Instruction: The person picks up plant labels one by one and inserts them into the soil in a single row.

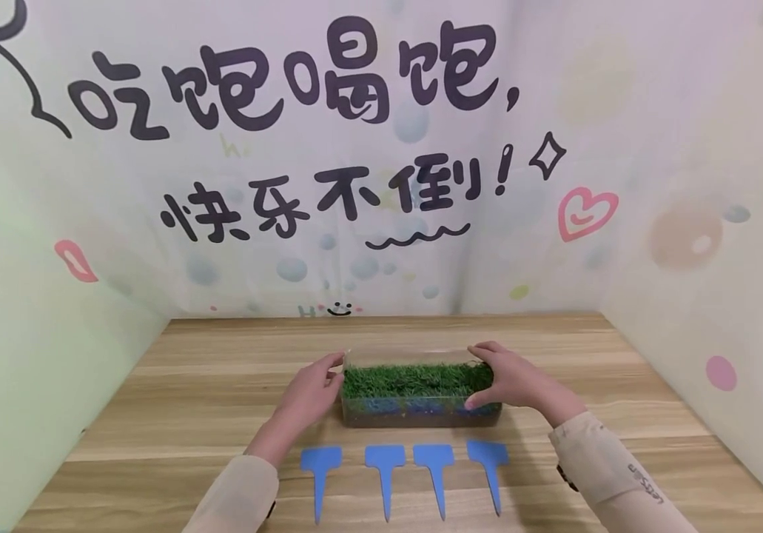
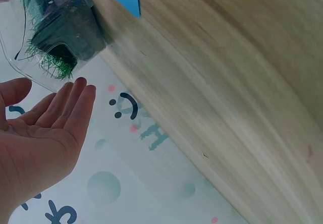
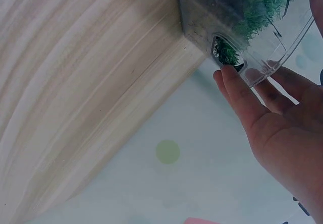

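A clear plastic box (image 1: 421, 412) holding green artificial grass (image 1: 414, 379), with blue showing through its front wall, sits on the wooden table. At its left end is my left hand (image 1: 311, 394), fingers fairly straight; in the left wrist view the fingertips come right up to the box's end. My right hand (image 1: 517, 377) spreads over the right end, its thumb across the front wall and its index finger toward the back edge. The right wrist view shows those fingers extended along the end wall, beside a cut-out handle hole (image 3: 225, 51) with grass behind it.
Several blue T-shaped plant labels (image 1: 386, 474) lie in a row in front of the box, points toward me. The wood-grain table (image 1: 208, 385) ends at a printed cloth backdrop (image 1: 328, 274) behind and at the sides.
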A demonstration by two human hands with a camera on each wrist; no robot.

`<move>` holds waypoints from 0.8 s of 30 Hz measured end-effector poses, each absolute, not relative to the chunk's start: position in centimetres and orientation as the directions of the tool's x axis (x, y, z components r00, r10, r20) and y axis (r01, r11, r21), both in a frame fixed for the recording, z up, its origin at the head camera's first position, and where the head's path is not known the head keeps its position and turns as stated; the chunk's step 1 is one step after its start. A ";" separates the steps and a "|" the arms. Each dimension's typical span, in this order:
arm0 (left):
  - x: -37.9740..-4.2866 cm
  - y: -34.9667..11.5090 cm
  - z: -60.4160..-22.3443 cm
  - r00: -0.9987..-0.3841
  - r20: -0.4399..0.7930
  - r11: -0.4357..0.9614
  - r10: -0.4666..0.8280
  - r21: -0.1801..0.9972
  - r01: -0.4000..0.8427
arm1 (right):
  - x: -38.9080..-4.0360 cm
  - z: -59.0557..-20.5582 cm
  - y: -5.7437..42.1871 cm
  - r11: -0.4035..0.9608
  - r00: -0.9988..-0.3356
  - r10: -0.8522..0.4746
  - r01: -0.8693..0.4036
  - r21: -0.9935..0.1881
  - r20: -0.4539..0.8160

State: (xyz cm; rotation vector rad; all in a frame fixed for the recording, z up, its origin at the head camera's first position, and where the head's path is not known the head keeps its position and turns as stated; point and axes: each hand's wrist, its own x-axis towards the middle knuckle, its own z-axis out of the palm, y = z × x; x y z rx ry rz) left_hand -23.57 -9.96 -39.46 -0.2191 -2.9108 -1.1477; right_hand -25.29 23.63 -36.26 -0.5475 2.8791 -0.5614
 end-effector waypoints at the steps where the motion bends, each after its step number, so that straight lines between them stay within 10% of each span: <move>1: -23.5 -9.9 -39.4 -0.991 0.056 0.723 0.124 0.679 0.128 | -25.2 -36.3 23.7 0.860 -0.920 -0.384 -0.323 -0.396 -0.083; 24: -22.1 -8.8 -36.6 -0.972 0.158 0.731 0.175 0.641 0.236 | -25.7 -38.1 27.9 0.572 -0.851 -0.523 -0.311 -0.759 -0.046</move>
